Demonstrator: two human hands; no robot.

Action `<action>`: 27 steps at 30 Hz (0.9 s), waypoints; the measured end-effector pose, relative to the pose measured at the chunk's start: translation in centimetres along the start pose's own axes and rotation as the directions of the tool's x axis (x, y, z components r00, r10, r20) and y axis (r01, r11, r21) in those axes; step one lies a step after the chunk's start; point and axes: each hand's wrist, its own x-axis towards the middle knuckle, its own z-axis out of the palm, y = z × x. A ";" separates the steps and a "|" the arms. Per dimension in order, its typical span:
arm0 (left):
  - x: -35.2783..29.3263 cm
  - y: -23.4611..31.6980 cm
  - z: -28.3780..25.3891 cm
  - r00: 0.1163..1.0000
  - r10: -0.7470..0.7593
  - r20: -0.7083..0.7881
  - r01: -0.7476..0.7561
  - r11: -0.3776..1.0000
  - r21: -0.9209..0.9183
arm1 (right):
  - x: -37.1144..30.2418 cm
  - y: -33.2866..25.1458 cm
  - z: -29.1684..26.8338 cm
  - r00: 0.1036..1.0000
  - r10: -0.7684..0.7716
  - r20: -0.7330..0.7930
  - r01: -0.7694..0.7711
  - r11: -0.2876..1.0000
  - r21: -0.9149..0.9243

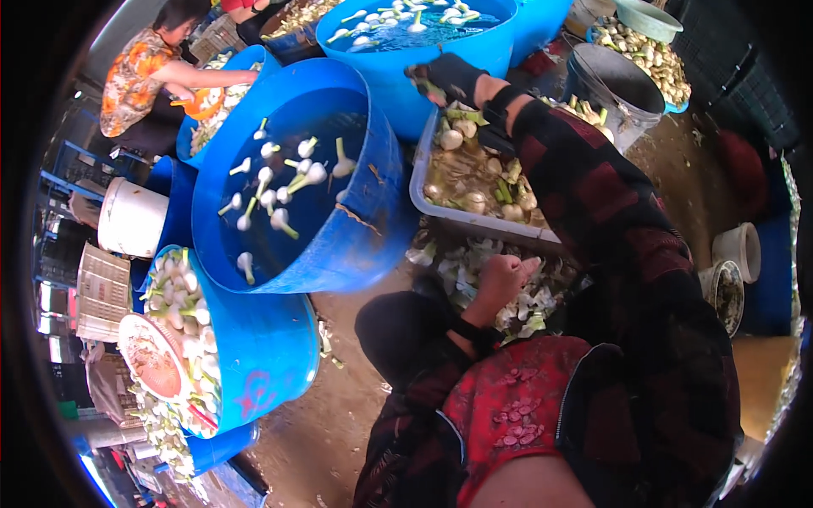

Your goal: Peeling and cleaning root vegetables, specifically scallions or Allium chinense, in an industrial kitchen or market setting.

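Note:
My right hand (449, 80), in a dark glove with bare fingertips, reaches out by the rim of the far blue tub (398, 93). Its fingers look loose and apart, and no bulb shows in them. Below that arm sits a pale plastic tray (415, 182) of brownish water with white bulbs and green stem pieces, like fresh garlic. My bare left hand (501, 284) is closed near my knees, above a heap of white and green peelings (466, 262). Whatever it may grip is hidden. In the near blue tub (347, 245), white bulbs (313, 173) with short green stems float in water.
A blue barrel (262, 364) heaped with bulbs stands at left, a pink basket (144, 356) on top. A grey bucket (618, 93) and a basin of bulbs (652, 63) are far right. Another person (140, 76) works over a blue basin at far left.

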 end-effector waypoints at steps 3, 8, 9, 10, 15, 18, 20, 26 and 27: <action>0.9 0.7 1.8 0.988 -0.041 0.152 0.023 0.993 0.113 | -2.8 10.0 -0.3 0.913 0.380 0.146 -0.317 0.888 -0.333; 0.4 -1.3 2.3 0.948 0.312 -0.068 -0.299 0.941 0.157 | -9.0 15.9 9.0 0.815 0.092 0.572 0.324 0.746 -0.581; 0.9 -1.1 3.0 0.945 0.324 -0.049 -0.313 0.937 0.152 | -9.9 18.0 9.6 0.823 0.099 0.559 0.308 0.750 -0.586; 0.7 -1.7 2.7 0.976 0.218 -0.017 -0.218 0.976 -0.004 | -9.9 16.8 11.6 0.831 0.199 0.519 0.216 0.744 -0.632; 1.3 -0.5 1.7 0.998 -0.036 0.053 0.048 0.968 -0.247 | -9.1 14.5 11.1 0.766 0.378 0.520 0.102 0.727 -0.679; 1.3 -0.4 0.4 0.953 -0.294 0.068 0.266 0.710 -0.652 | -10.0 12.6 9.7 0.869 0.225 0.440 0.131 0.755 -0.643; 1.2 -0.6 0.1 0.935 -0.353 -0.027 0.187 0.558 -0.809 | -11.1 12.4 8.8 0.944 0.156 0.290 0.041 0.817 -0.575; 1.5 0.8 -1.8 0.943 -0.277 -0.183 -0.090 0.319 -0.943 | -16.9 7.1 7.8 0.878 0.476 -0.060 -0.375 0.759 0.531; 1.6 1.3 -1.6 0.967 -0.161 -0.196 -0.142 0.294 -0.945 | -17.9 7.1 8.4 0.872 0.484 -0.068 -0.379 0.757 0.532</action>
